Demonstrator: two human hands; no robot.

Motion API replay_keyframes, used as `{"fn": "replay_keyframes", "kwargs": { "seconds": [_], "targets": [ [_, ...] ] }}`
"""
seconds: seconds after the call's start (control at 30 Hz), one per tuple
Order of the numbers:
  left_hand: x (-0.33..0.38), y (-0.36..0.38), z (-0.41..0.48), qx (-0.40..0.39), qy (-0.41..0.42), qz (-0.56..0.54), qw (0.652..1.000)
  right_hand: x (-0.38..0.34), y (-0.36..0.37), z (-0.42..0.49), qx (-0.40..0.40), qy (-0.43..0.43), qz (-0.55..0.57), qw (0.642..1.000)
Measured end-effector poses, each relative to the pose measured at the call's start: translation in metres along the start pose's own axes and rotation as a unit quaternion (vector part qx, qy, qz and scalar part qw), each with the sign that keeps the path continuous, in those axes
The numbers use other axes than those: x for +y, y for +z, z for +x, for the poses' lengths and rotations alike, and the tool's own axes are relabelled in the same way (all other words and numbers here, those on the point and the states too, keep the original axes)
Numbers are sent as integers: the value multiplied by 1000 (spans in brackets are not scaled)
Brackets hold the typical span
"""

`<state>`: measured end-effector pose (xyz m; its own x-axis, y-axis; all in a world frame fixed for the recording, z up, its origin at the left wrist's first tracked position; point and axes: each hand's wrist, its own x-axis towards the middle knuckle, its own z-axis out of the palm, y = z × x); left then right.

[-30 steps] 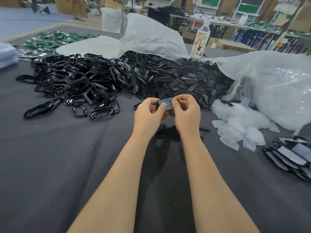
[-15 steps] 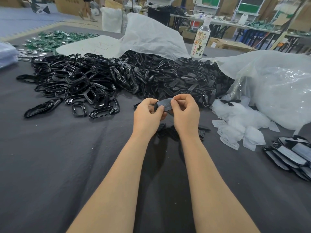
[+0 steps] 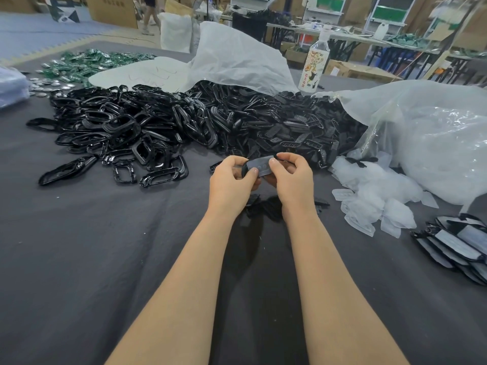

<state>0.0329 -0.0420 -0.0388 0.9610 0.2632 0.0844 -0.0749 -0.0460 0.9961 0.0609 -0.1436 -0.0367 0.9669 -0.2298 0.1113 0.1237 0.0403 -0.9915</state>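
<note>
Both hands meet above the dark grey table cloth (image 3: 79, 259), holding one small black plastic part with a greyish film face (image 3: 259, 167). My left hand (image 3: 232, 180) pinches its left end with thumb and curled fingers. My right hand (image 3: 292, 177) pinches its right end the same way. Under the hands lie a few loose black parts (image 3: 266, 206). Just beyond is a wide heap of black plastic frames and shells (image 3: 184, 122).
A crumpled clear bag (image 3: 432, 138) and small clear pouches (image 3: 374, 198) lie at the right, with bagged finished parts (image 3: 458, 246) nearer the edge. A drinks bottle (image 3: 313, 67), a white sack (image 3: 237, 56) and green circuit boards (image 3: 87, 61) sit behind the heap.
The hands have stayed in the same place. The part between them has turned slightly, so more of its greyish face shows.
</note>
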Motion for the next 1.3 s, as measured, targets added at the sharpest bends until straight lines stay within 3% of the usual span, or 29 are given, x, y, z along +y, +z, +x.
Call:
{"fn": "replay_keyframes", "kwargs": {
  "seconds": [0.43,0.7,0.93,1.3],
  "targets": [
    [-2,0,1,-10,-12,2,1000,0,0,1,-5,3,-7,1000],
    [0,-1,2,-8,-24,-19,999,-1,1,-6,-14,-99,-118,988],
    [0,-2,3,26,-29,-48,998,-4,5,-14,12,-217,-231,948],
    [3,2,0,36,5,7,999,-4,14,-19,35,-210,-244,946]
  ]
}}
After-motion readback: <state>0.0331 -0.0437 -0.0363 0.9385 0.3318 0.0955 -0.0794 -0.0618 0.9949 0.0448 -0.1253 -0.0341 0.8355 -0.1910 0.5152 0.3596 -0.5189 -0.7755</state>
